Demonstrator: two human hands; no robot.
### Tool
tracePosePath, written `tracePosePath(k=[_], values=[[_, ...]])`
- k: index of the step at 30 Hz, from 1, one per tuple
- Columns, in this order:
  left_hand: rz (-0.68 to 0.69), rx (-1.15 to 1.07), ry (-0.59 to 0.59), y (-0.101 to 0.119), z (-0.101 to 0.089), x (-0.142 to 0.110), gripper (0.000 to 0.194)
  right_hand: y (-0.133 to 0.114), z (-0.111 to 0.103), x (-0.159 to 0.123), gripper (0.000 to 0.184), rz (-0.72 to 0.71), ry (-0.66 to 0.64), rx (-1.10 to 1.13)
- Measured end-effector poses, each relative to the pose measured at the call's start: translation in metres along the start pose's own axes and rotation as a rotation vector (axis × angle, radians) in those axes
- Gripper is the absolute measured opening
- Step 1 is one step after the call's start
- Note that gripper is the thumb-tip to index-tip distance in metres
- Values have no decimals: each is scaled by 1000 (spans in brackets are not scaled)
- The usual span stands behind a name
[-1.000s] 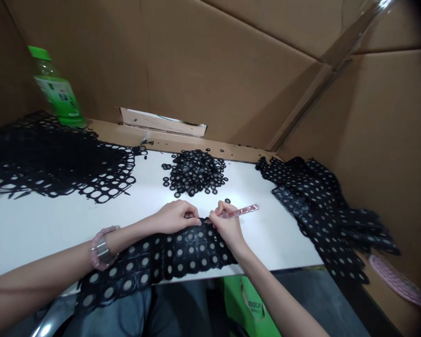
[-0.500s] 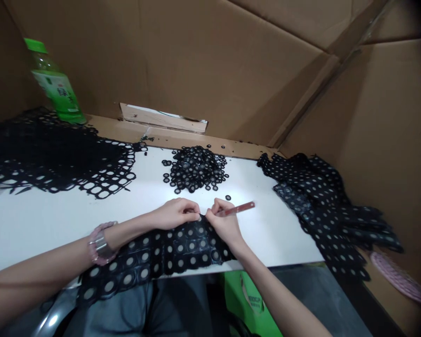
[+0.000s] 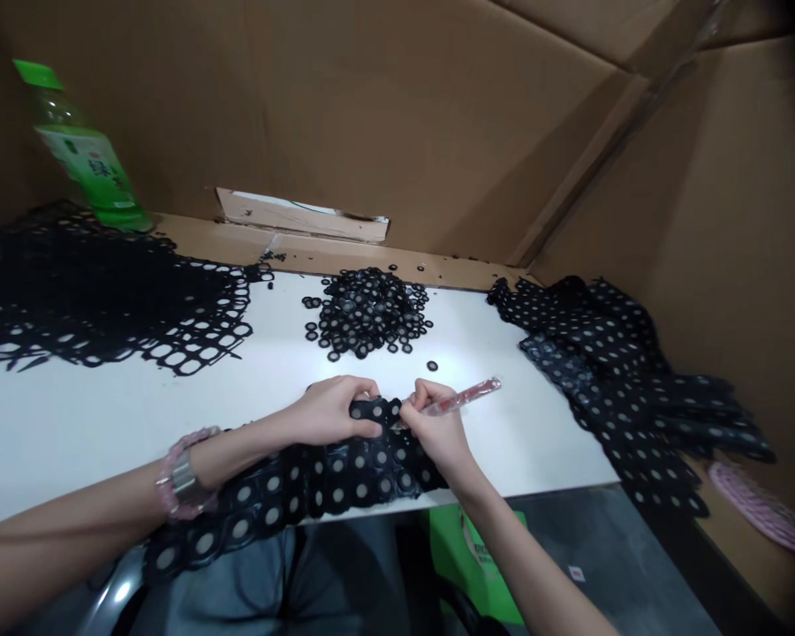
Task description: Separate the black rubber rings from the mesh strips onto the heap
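Along the near edge of the white surface (image 3: 530, 442), the left hand (image 3: 335, 413) is pinching the black lace strip (image 3: 318, 486) between closed fingers, while the right hand (image 3: 437, 428) is gripping a slim pink tool (image 3: 464, 397), its tip pressing close against the lace.

I see black lace (image 3: 318, 486) patterned with round holes, a heap of black rings (image 3: 367, 311) on the white counter (image 3: 106, 424), a pink-red handle (image 3: 462, 397), and brown cardboard (image 3: 404, 115).
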State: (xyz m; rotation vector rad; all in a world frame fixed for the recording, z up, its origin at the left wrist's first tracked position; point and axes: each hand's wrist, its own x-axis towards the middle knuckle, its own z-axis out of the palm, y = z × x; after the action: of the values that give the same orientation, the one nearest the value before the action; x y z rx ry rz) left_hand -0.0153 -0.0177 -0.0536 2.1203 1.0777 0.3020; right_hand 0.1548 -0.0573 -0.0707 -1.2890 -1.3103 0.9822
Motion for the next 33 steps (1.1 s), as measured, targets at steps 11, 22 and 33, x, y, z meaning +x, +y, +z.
tracePosePath(k=[11, 22, 33], values=[[63, -191, -10, -7, 4, 2, 18, 0, 1, 0, 25, -25, -11, -87], [101, -552, -99, -2, 5, 3, 20, -9, 7, -4, 25, -144, -50, -271], [110, -115, -6, 4, 1, -4, 13, -9, -3, -18, 27, 75, 51, 158]])
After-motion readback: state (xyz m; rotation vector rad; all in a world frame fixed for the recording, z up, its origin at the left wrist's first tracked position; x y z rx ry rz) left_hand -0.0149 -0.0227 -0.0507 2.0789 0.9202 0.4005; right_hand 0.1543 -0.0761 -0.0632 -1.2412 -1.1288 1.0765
